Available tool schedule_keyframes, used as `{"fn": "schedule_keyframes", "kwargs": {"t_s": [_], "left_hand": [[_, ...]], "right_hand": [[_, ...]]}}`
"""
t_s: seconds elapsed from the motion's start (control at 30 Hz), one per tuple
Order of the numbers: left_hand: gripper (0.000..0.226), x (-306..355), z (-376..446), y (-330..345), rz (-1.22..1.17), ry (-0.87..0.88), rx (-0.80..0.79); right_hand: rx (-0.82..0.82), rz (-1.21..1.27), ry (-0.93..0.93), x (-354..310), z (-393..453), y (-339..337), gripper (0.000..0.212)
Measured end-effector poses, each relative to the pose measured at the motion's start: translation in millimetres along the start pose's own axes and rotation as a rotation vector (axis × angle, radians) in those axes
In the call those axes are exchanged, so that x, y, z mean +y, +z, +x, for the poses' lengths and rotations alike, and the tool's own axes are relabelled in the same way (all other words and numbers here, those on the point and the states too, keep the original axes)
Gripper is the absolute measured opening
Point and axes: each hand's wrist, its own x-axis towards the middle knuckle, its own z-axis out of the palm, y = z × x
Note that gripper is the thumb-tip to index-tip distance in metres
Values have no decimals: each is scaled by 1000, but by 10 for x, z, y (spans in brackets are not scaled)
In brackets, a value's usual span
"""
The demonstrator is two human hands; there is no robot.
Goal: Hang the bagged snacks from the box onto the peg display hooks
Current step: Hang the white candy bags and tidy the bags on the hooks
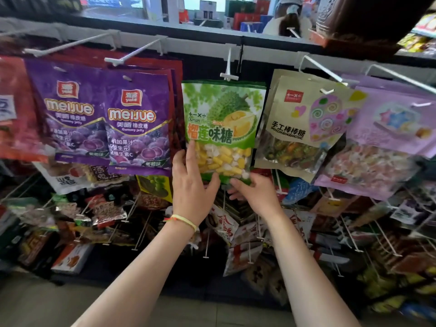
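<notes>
A green durian candy bag (221,119) is upright at the middle of the display, its top edge just below the tip of a white peg hook (227,67). Whether the bag's hole sits on the hook cannot be told. My left hand (191,187) grips the bag's lower left side, index finger up along the front and thumb at the bottom edge. My right hand (256,194) pinches the bag's bottom right corner, thumb in front and fingers behind. The box is out of view.
Purple Meijue gummy bags (139,123) hang on hooks to the left. A beige lollipop bag (304,123) and lilac candy bags (387,142) hang to the right. Lower rows of hooks carry many mixed snack bags (106,208). A person stands beyond the rack's top at the upper right.
</notes>
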Motion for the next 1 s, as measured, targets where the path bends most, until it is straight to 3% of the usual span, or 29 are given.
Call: {"fn": "schedule_keyframes", "kwargs": {"t_s": [0.13,0.27,0.4,0.5,0.6,0.73,0.83,1.0], "left_hand": [[72,134,79,-47,108,212,44],[55,481,198,21,128,387,93],[35,878,250,123,91,501,64],[35,1160,365,199,105,578,78],[43,1492,578,276,148,633,128],[61,1852,981,502,300,575,59],[78,2009,1217,653,430,467,-145],[86,2058,1423,755,532,466,-203]], "right_hand": [[152,-246,42,12,-89,-242,15],[480,-235,-18,-195,-112,-640,6],[703,-185,-147,-396,-168,-1012,14],[789,-289,-335,-578,-107,-1301,23],[659,-487,-473,-857,3,-1559,39],[361,-819,-475,-1138,305,-1824,71],[292,-1025,-478,-1203,598,-1951,77],[181,-1162,-480,-1167,837,-2025,73]]}}
